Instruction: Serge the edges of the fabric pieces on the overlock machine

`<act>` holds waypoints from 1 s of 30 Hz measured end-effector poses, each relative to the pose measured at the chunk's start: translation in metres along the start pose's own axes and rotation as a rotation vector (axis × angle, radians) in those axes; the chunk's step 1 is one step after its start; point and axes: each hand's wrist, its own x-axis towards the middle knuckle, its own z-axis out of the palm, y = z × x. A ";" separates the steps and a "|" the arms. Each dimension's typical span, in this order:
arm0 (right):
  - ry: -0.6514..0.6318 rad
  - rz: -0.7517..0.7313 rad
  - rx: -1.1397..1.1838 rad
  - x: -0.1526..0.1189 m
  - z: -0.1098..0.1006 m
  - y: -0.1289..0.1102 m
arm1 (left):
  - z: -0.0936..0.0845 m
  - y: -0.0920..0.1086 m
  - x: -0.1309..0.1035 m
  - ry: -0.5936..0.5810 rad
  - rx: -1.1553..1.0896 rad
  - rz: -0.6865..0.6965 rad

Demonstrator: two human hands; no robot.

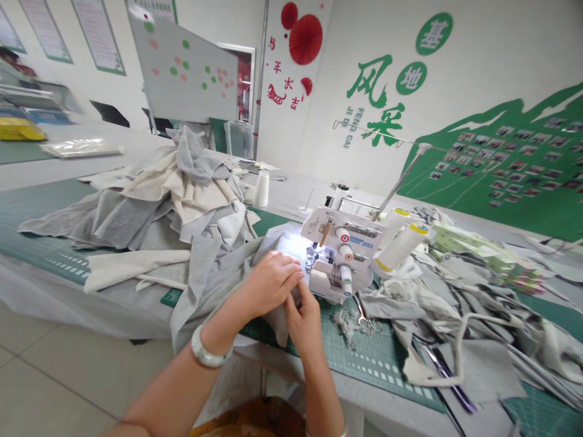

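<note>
At far left, on a long pale counter (27,172), lies a flat white package in clear, shiny plastic (82,148). Next comes a large, loose heap of grey and cream fabric pieces (182,194), resting on a green cutting mat with white markings (54,197); a white cone of thread (262,189) stands upright just behind its right side. In front of the heap, a length of soft grey cloth (207,282) lies rumpled, its long axis slanting from the lower left up to the right, toward a white sewing machine with four thread dials (319,220). The person's left hand (273,280), with a pale, mottled bangle (209,350) on that wrist, lies palm down on this cloth, fingers toward the machine. The right hand (304,318) comes up from below, its fingers at the cloth's near edge. The hands are together, fingertips meeting; how tightly either one grips the cloth cannot be told. The machine's small metal presser foot (311,258), brightly lit, sits just right of and slightly beyond the fingertips, with the left hand's seeming the nearer. Right of the machine's base are a tuft of grey lint (347,325) and small metal scissors (363,317), then white thread cones with yellow ends (403,247) and more tangled grey fabric (419,297).
</note>
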 end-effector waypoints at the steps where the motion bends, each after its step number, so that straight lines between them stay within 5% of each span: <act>1: -0.003 0.010 0.002 0.000 0.001 0.000 | 0.000 0.002 -0.002 -0.004 -0.011 -0.004; 30: -0.033 0.000 -0.067 0.001 0.009 -0.001 | 0.005 -0.012 0.019 -0.043 0.133 -0.038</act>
